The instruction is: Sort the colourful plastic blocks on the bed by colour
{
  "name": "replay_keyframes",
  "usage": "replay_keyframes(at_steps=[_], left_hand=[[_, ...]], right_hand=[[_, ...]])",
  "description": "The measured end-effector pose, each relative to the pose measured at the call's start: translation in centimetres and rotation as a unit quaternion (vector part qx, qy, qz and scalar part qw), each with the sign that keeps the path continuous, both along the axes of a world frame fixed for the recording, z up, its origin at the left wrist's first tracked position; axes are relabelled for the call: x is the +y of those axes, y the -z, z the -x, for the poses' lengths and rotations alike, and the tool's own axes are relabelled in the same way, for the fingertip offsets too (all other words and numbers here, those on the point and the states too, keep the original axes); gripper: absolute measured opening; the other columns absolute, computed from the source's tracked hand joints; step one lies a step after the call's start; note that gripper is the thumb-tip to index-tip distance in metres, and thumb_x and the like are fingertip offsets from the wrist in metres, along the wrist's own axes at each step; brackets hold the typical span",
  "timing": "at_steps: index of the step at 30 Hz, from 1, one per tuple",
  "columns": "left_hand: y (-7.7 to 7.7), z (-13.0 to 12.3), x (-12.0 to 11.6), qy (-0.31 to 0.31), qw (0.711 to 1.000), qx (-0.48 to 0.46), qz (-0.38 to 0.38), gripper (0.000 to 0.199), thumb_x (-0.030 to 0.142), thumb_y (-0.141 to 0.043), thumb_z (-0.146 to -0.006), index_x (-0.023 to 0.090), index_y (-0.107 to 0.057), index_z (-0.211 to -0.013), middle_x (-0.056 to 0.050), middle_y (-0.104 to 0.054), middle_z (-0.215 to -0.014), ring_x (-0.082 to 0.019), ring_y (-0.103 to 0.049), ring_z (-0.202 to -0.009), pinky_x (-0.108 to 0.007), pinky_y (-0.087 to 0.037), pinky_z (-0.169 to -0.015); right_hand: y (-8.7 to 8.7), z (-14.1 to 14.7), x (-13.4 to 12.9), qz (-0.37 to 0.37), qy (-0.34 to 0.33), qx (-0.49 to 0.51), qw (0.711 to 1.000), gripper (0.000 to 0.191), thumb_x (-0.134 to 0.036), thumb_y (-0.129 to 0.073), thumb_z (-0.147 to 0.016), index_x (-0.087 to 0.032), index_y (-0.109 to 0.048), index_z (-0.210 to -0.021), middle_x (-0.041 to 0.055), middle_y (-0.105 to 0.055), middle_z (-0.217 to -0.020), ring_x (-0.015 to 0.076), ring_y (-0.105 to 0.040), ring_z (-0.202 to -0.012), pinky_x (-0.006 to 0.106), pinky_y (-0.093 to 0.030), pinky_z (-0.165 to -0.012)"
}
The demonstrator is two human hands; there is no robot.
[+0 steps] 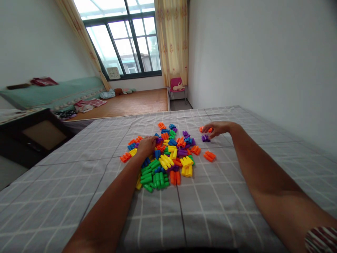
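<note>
A heap of plastic toy blocks (166, 162), each shaped like joined tubes, lies on the bed in green, yellow, orange, blue and purple. My left hand (147, 145) reaches into the heap's far left side, its fingers closed at a purple block (159, 140) and partly hidden. Right of the heap, my right hand (217, 128) is open, thumb and fingers apart. Its fingers hover over orange blocks (202, 129), and its thumb comes close to a separate purple block (205, 138); I cannot tell whether it touches. Another orange block (210, 156) lies nearer to me.
The blocks rest on a grey checked bedsheet (210, 211). A white wall (263, 52) runs along the right. Beyond are a second bed with a brown mat (137, 102), a pink chair (176, 84) and a window. A dark cabinet (31, 140) stands at left.
</note>
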State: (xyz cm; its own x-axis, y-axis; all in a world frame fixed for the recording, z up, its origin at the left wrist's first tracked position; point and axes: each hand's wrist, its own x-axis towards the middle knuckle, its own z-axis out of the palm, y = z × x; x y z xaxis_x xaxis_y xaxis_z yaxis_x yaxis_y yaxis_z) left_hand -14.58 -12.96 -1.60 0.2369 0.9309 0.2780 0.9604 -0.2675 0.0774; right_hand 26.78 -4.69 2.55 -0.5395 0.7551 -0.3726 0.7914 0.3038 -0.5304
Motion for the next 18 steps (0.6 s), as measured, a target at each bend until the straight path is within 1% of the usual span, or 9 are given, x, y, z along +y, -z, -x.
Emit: replay_keyframes(at_steps=[2, 4, 7, 9, 10, 12, 14, 16, 18], left_hand=[[0.0, 0.0, 0.0, 0.0, 1.0, 0.001, 0.0, 0.034, 0.023, -0.04, -0.091, 0.021, -0.065, -0.114, -0.007, -0.07, -0.108, -0.022, -0.062, -0.1, -0.032, -0.047, -0.087], [0.0, 0.0, 0.0, -0.001, 1.0, 0.0, -0.001, 0.034, 0.023, -0.04, -0.091, 0.021, -0.065, -0.114, -0.007, -0.07, -0.108, -0.022, -0.062, -0.101, -0.032, -0.046, -0.088], [-0.1, 0.0, -0.1, -0.001, 1.0, -0.003, 0.0, 0.035, 0.024, -0.04, -0.091, 0.021, -0.065, -0.115, -0.007, -0.07, -0.11, -0.022, -0.062, -0.102, -0.032, -0.046, -0.089], [-0.1, -0.1, -0.1, -0.001, 1.0, -0.004, 0.002, 0.035, 0.024, -0.04, -0.091, 0.022, -0.065, -0.115, -0.007, -0.07, -0.11, -0.021, -0.062, -0.102, -0.031, -0.047, -0.089], [-0.1, -0.1, -0.1, 0.0, 1.0, -0.004, 0.004, 0.035, 0.024, -0.04, -0.091, 0.022, -0.065, -0.115, -0.007, -0.07, -0.11, -0.021, -0.062, -0.102, -0.031, -0.047, -0.09], [-0.2, 0.0, -0.1, 0.002, 1.0, -0.004, 0.004, 0.035, 0.023, -0.04, -0.091, 0.021, -0.065, -0.115, -0.007, -0.07, -0.109, -0.021, -0.062, -0.102, -0.031, -0.046, -0.09], [-0.1, 0.0, 0.0, 0.004, 1.0, -0.004, 0.001, 0.035, 0.023, -0.04, -0.091, 0.021, -0.065, -0.115, -0.007, -0.07, -0.108, -0.021, -0.062, -0.101, -0.031, -0.047, -0.09], [-0.1, 0.1, 0.0, 0.004, 1.0, -0.003, -0.001, 0.035, 0.024, -0.039, -0.091, 0.02, -0.065, -0.115, -0.007, -0.07, -0.109, -0.022, -0.062, -0.101, -0.032, -0.047, -0.089], [0.0, 0.2, 0.1, 0.004, 1.0, -0.005, 0.0, 0.035, 0.023, -0.04, -0.09, 0.02, -0.065, -0.115, -0.008, -0.07, -0.11, -0.022, -0.062, -0.102, -0.032, -0.047, -0.09]], right_hand=[[0.1, 0.4, -0.2, 0.0, 0.009, -0.004, 1.0, 0.071, -0.048, -0.079, -0.056, -0.024, -0.062, -0.121, 0.0106, -0.06, -0.127, 0.0255, -0.061, -0.101, 0.028, -0.053, -0.07], [0.3, 1.2, -0.3, 0.001, 0.017, -0.031, 0.999, 0.071, -0.048, -0.079, -0.056, -0.022, -0.063, -0.12, 0.0111, -0.062, -0.124, 0.0254, -0.062, -0.099, 0.028, -0.052, -0.068], [0.5, 1.7, -0.1, -0.021, 0.002, -0.078, 0.997, 0.059, -0.045, -0.079, -0.057, -0.02, -0.068, -0.109, 0.0094, -0.067, -0.111, 0.0246, -0.063, -0.093, 0.028, -0.051, -0.069], [0.2, 0.7, 0.4, -0.056, -0.003, -0.072, 0.996, 0.05, -0.043, -0.076, -0.06, -0.021, -0.07, -0.104, 0.0076, -0.069, -0.106, 0.024, -0.063, -0.092, 0.029, -0.05, -0.073], [0.0, -0.4, 0.7, -0.085, 0.008, -0.058, 0.995, 0.047, -0.041, -0.074, -0.062, -0.021, -0.07, -0.104, 0.0068, -0.069, -0.107, 0.0237, -0.063, -0.093, 0.029, -0.05, -0.075], [-0.4, -3.4, 1.3, -0.168, 0.068, -0.038, 0.983, 0.043, -0.037, -0.071, -0.066, -0.022, -0.069, -0.107, 0.0064, -0.068, -0.111, 0.0237, -0.063, -0.096, 0.03, -0.048, -0.079], [-0.2, -6.7, 1.7, -0.236, 0.168, -0.072, 0.954, 0.04, -0.03, -0.068, -0.068, -0.021, -0.069, -0.107, 0.0082, -0.068, -0.112, 0.0253, -0.062, -0.099, 0.031, -0.048, -0.081], [0.8, -9.1, 1.8, -0.247, 0.25, -0.132, 0.927, 0.036, -0.023, -0.065, -0.067, -0.02, -0.07, -0.103, 0.0098, -0.069, -0.108, 0.027, -0.063, -0.098, 0.033, -0.048, -0.08], [2.1, -10.1, 1.9, -0.223, 0.272, -0.16, 0.922, 0.033, -0.02, -0.064, -0.065, -0.02, -0.072, -0.098, 0.0096, -0.071, -0.103, 0.0276, -0.064, -0.097, 0.033, -0.049, -0.078]])
